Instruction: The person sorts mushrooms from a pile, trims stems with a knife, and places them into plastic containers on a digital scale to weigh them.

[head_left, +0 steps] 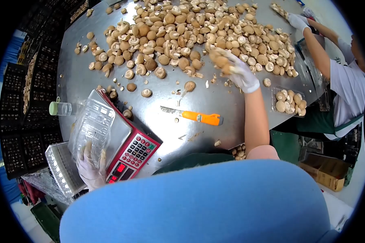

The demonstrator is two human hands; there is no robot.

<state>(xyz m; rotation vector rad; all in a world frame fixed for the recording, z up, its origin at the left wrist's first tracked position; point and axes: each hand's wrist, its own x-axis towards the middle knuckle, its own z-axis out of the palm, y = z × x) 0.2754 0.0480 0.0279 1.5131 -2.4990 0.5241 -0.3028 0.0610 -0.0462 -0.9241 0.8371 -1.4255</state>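
Observation:
My left hand (90, 164), gloved in white, holds a clear plastic tray (94, 125) over the steel plate of a red digital scale (136, 152). My right hand (240, 73), also gloved, is at the near edge of a large mushroom pile (166, 32), its fingers closed around a few brown mushrooms (220, 60). An orange-handled knife (200, 118) lies on the metal table (227, 135) between my hands, with its blade pointing left.
A filled mushroom tray (290, 102) sits at the right. Stacked empty trays (63, 168) and a bottle with a green cap (61, 108) are at the left, near black crates (48, 77). A co-worker's gloved hand (298, 22) is at the upper right.

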